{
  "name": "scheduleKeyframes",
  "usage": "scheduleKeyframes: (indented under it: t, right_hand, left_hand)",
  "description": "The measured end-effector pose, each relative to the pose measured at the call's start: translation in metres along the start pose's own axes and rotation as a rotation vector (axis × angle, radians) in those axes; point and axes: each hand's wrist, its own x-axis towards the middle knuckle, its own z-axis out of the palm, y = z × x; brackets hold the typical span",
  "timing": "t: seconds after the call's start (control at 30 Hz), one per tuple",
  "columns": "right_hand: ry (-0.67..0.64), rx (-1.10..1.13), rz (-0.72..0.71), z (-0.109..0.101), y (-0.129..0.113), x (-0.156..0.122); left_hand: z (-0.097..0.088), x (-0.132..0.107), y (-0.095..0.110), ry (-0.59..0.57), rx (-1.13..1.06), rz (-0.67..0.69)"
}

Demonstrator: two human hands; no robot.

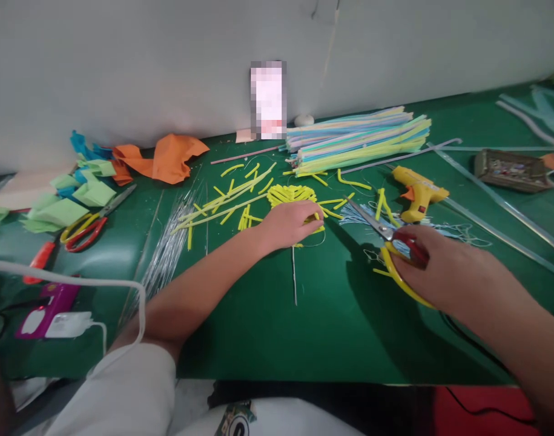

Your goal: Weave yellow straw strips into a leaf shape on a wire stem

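My left hand (291,225) rests over a yellow piece made of bent pipe cleaners (291,195), its curled fingers gripping the right side. The hand hides the lower part of that piece. A thin wire stem (294,278) sticks out below it toward me. In my right hand (433,263) is a pair of scissors (385,231) with red and yellow handles. Their blades point up and left, toward the yellow piece but apart from it. Cut yellow pipe-cleaner bits (244,218) lie scattered around my left hand.
Behind lies a bundle of pastel pipe cleaners (358,142), near a phone (268,100) against the wall. A yellow glue gun (417,191) and a brown box (510,169) are at right. Silver wires (168,236), more scissors (83,233) and a white cable (99,283) are at left.
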Motion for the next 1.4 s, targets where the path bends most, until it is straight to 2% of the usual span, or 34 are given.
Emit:
scheduleKeyframes:
  t: [0.13, 0.27, 0.37, 0.6, 0.83, 0.97, 1.2, 1.4]
  right_hand:
    - [-0.067, 0.001, -0.086, 0.014, 0.001, -0.021]
    - [-0.009, -0.056, -0.216, 0.021, -0.007, -0.033]
    - [0.006, -0.104, -0.255, 0.022, -0.008, -0.036]
    - [0.027, -0.207, -0.299, 0.019, -0.013, -0.033]
    - [0.135, -0.220, -0.370, 0.026, -0.019, -0.023]
    - [0.130, -0.208, -0.390, 0.026, -0.022, -0.016]
    - [0.025, -0.233, -0.412, 0.023, -0.022, -0.009]
    - [0.079, -0.249, -0.494, 0.030, -0.016, -0.007]
  left_hand:
    - [0.001, 0.003, 0.000, 0.032, -0.036, -0.026]
    - [0.001, 0.003, 0.000, 0.048, -0.054, -0.036]
    - [0.000, 0.002, 0.001, 0.048, -0.079, -0.063]
    - [0.000, 0.002, 0.004, 0.041, -0.078, -0.095]
    - [0.003, 0.003, 0.004, 0.050, -0.077, -0.074]
    - [0.006, 0.004, -0.001, 0.072, -0.100, -0.025]
    - [0.007, 0.003, -0.003, 0.120, -0.215, 0.021]
    - [0.007, 0.003, -0.002, 0.121, -0.242, 0.012]
